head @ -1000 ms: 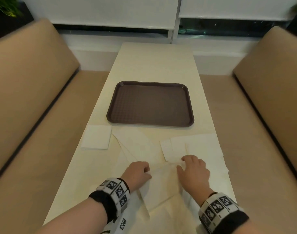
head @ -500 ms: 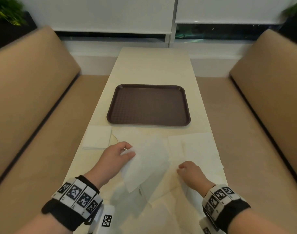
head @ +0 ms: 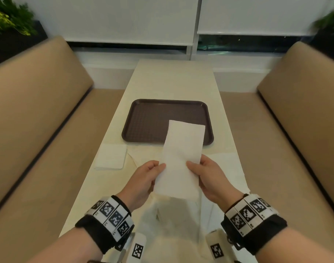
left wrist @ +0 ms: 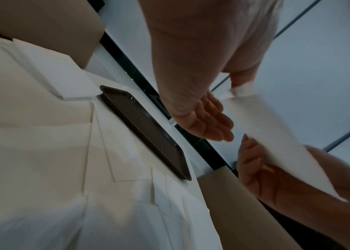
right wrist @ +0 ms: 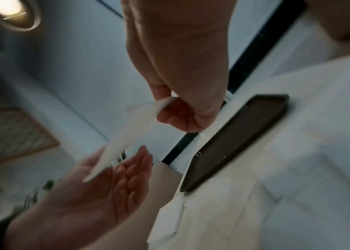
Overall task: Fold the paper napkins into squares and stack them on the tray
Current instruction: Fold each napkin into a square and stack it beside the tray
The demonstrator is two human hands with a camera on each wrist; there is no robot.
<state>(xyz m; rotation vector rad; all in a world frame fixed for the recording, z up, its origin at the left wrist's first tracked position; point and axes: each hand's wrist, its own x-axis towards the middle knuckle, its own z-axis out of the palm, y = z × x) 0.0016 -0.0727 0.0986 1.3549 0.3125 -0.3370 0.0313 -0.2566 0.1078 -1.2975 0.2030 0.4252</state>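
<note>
Here my left hand [head: 143, 182] and right hand [head: 211, 179] pinch a long white napkin [head: 181, 158] at mid-frame. Its far end hides the tray [head: 149, 120] corner; the right wrist view is blurred.

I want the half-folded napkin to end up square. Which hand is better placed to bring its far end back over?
Probably the right hand. It pinches the napkin at an edge between thumb and fingers, so it could slide forward. The left hand lies flatter beneath, thumb on top, suited to supporting it.
</note>
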